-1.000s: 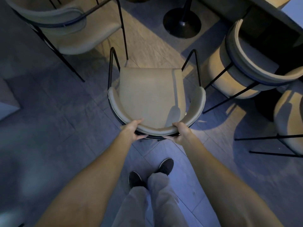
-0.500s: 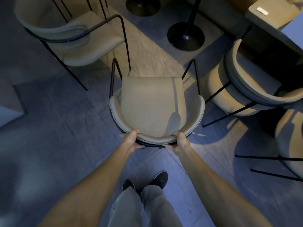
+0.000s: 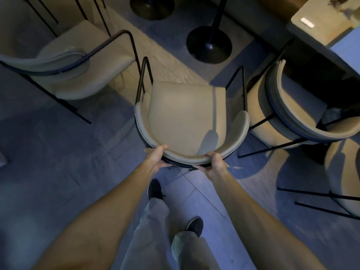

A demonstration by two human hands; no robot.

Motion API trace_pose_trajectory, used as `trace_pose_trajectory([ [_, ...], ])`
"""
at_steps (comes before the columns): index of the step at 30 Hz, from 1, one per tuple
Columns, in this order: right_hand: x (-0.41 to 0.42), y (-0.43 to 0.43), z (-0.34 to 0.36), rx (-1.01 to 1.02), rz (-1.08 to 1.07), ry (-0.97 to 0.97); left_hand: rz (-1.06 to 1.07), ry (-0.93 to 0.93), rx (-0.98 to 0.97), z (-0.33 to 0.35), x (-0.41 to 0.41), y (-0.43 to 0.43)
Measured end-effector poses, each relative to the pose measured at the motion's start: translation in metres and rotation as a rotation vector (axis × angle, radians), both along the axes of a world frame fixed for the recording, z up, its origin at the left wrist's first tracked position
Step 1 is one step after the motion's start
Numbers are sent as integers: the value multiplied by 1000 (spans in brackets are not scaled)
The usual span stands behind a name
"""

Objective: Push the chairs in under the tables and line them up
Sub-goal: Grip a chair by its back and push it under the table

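We could read no writing: the small white label (image 3: 307,23) on the desk (image 3: 327,31), beyond the beige armchair (image 3: 185,117) and to its right, was too small to make out. Our left hand (image 3: 155,159) and right hand (image 3: 216,162) gripped the armchair's curved backrest, fingers (image 3: 164,165) curled under its rim and thumbs on top. The armchair stood on the floor just short of a black pedestal base (image 3: 209,44).

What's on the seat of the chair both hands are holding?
Only shadows fall on the seat; no object lies on it. Its rear edge is hidden beneath the curved backrest, where the left hand and right hand have their grip.
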State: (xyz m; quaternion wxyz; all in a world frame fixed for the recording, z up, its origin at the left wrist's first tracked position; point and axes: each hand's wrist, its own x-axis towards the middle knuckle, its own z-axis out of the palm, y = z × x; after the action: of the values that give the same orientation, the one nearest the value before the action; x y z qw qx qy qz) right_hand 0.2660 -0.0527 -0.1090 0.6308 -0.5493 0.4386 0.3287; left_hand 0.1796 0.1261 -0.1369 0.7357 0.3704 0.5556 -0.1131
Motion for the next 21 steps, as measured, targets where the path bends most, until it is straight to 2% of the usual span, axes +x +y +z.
trace_pose_trajectory([
  [8, 72, 73, 0, -24, -54, -31, -74, -30, -3, -6, 84, 80],
  [21, 218, 125, -4, 31, -66, 4, -101, -21, 19, -9, 238, 138],
])
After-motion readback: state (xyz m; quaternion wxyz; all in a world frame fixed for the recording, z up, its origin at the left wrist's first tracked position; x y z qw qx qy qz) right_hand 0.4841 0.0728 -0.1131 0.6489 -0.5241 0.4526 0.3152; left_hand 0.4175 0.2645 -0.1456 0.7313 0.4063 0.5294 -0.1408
